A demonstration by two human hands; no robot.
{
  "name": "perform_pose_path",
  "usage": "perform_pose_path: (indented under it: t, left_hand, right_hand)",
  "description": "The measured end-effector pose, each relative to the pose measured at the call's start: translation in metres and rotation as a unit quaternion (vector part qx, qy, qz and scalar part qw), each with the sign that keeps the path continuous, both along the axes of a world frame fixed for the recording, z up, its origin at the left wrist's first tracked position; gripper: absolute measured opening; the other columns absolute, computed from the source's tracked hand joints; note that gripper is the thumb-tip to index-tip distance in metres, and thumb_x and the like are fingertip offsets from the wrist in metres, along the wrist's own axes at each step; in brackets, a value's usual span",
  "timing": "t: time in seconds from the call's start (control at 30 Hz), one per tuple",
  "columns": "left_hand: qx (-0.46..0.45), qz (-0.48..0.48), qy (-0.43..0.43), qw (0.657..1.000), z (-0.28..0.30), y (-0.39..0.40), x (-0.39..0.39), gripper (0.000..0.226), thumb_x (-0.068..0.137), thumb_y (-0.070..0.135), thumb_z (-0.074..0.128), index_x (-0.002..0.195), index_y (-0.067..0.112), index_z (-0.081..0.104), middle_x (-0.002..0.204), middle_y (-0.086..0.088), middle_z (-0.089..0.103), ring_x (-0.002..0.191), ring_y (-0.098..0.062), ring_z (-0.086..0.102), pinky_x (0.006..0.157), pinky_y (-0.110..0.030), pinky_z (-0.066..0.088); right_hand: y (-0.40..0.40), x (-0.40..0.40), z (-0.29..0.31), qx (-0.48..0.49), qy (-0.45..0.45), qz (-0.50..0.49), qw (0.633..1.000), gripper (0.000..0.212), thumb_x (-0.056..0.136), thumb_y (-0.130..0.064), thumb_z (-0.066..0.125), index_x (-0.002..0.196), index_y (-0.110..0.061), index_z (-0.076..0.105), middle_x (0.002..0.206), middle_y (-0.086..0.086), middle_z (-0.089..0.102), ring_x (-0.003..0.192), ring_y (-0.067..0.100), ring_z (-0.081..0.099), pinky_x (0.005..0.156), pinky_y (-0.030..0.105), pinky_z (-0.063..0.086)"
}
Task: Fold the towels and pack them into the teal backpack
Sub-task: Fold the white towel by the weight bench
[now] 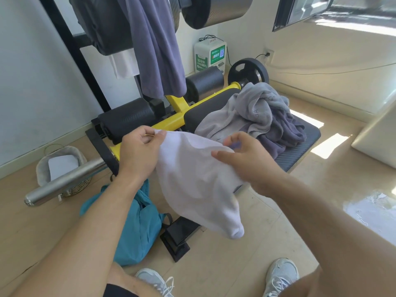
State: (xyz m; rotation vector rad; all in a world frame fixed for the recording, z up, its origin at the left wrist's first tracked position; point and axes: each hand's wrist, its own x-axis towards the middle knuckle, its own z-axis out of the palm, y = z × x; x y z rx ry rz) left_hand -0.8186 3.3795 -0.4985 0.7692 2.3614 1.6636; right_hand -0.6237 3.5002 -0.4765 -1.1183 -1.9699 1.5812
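Gripping one white towel [192, 181]: left hand [139, 151] fingers pinching corner, right hand [246, 159] fingers curled on edge; one teal backpack [132, 228].

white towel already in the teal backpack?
No, the white towel hangs in the air, pinched by the left hand, while the teal backpack lies on the floor below it.

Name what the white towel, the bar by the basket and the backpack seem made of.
White towel: soft terry cloth, probably cotton; matte, fuzzy, drapes limply.
Bar: metal, likely steel; brushed silver sheen.
Backpack: thin synthetic fabric, perhaps nylon; smooth, crumpled, teal.
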Motion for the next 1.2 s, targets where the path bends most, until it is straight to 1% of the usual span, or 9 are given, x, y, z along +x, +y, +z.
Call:
perform_pose_path:
  t: [0.13, 0.3, 0.43, 0.53, 0.73, 0.8, 0.9, 1.03, 1.2]
  left_hand:
    - [-0.025, -0.089, -0.001, 0.996, 0.003, 0.004, 0.023, 0.012, 0.094, 0.033, 0.069, 0.084, 0.027, 0.070, 0.076, 0.007, 0.077, 0.074, -0.015, 0.070, 0.071, -0.036, 0.058]
    - [-0.008, -0.134, 0.014, 0.991, 0.007, 0.002, 0.034, 0.008, 0.094, 0.033, 0.070, 0.088, 0.028, 0.071, 0.078, 0.008, 0.078, 0.076, -0.008, 0.072, 0.064, -0.021, 0.055]
    - [0.023, -0.122, -0.045, 0.991, 0.004, 0.002, 0.030, 0.009, 0.096, 0.035, 0.068, 0.089, 0.029, 0.069, 0.084, 0.004, 0.079, 0.085, -0.021, 0.074, 0.075, -0.044, 0.062]
    - [0.023, -0.047, -0.057, 0.997, 0.000, 0.006, 0.017, 0.014, 0.099, 0.036, 0.062, 0.093, 0.024, 0.067, 0.083, 0.006, 0.076, 0.083, -0.014, 0.069, 0.072, -0.034, 0.056]
    - [-0.066, -0.079, -0.075, 0.992, -0.020, 0.007, -0.012, 0.018, 0.097, 0.038, 0.064, 0.096, 0.021, 0.068, 0.093, 0.001, 0.075, 0.093, -0.023, 0.069, 0.077, -0.041, 0.052]
    - [-0.090, -0.166, -0.069, 0.980, -0.022, 0.009, -0.005, 0.009, 0.097, 0.035, 0.067, 0.092, 0.027, 0.070, 0.090, 0.004, 0.077, 0.090, -0.018, 0.071, 0.084, -0.044, 0.055]
    - [-0.122, -0.243, -0.045, 0.961, -0.026, 0.015, 0.009, 0.012, 0.096, 0.033, 0.067, 0.086, 0.029, 0.070, 0.080, 0.007, 0.075, 0.073, -0.003, 0.063, 0.079, -0.032, 0.053]
    - [-0.126, -0.246, -0.020, 0.961, -0.025, 0.018, 0.017, 0.012, 0.097, 0.033, 0.067, 0.092, 0.024, 0.071, 0.080, 0.008, 0.073, 0.070, 0.004, 0.058, 0.067, -0.011, 0.043]
    - [-0.042, -0.231, -0.104, 0.966, -0.021, 0.018, 0.016, 0.015, 0.090, 0.041, 0.071, 0.087, 0.026, 0.072, 0.083, -0.001, 0.076, 0.079, -0.014, 0.064, 0.079, -0.037, 0.048]
  right_hand:
    - [-0.016, -0.006, 0.007, -0.066, 0.066, 0.068, 0.993, 0.013, 0.097, -0.020, 0.068, 0.109, -0.016, 0.067, 0.077, 0.011, 0.062, 0.061, 0.017, 0.066, 0.052, 0.033, 0.060]
    - [-0.018, -0.002, 0.011, 0.012, 0.002, 0.154, 0.988, 0.036, 0.092, 0.003, 0.058, 0.118, -0.023, 0.065, 0.102, -0.008, 0.076, 0.089, 0.010, 0.075, 0.068, 0.036, 0.064]
    - [-0.014, 0.001, 0.008, 0.248, -0.079, 0.123, 0.958, 0.009, 0.086, -0.034, 0.077, 0.094, -0.033, 0.072, 0.076, -0.016, 0.073, 0.075, 0.002, 0.066, 0.073, 0.030, 0.056]
    - [-0.009, 0.010, 0.018, 0.247, -0.038, 0.200, 0.947, 0.008, 0.080, -0.034, 0.084, 0.085, -0.034, 0.077, 0.073, -0.019, 0.068, 0.070, 0.002, 0.061, 0.064, 0.016, 0.046]
    - [-0.020, 0.027, 0.044, 0.283, 0.099, 0.404, 0.864, 0.016, 0.078, -0.020, 0.087, 0.088, -0.028, 0.077, 0.137, -0.012, 0.058, 0.141, 0.016, 0.042, 0.113, 0.039, 0.037]
    - [-0.030, 0.030, 0.049, 0.261, 0.097, 0.466, 0.840, 0.014, 0.079, -0.014, 0.087, 0.089, -0.020, 0.078, 0.140, -0.012, 0.059, 0.149, 0.011, 0.032, 0.119, 0.034, 0.028]
    - [-0.040, 0.031, 0.048, 0.226, 0.085, 0.521, 0.818, 0.010, 0.084, -0.014, 0.083, 0.091, -0.016, 0.075, 0.118, -0.012, 0.073, 0.136, 0.010, 0.052, 0.125, 0.040, 0.017]
    - [-0.047, 0.034, 0.050, 0.171, 0.056, 0.509, 0.841, 0.009, 0.087, -0.016, 0.081, 0.093, -0.016, 0.076, 0.090, -0.012, 0.074, 0.091, 0.008, 0.071, 0.094, 0.034, 0.053]
    - [-0.042, 0.025, 0.039, 0.310, -0.024, 0.347, 0.885, 0.012, 0.085, -0.042, 0.078, 0.087, -0.033, 0.071, 0.071, -0.025, 0.062, 0.072, 0.002, 0.060, 0.061, 0.016, 0.039]
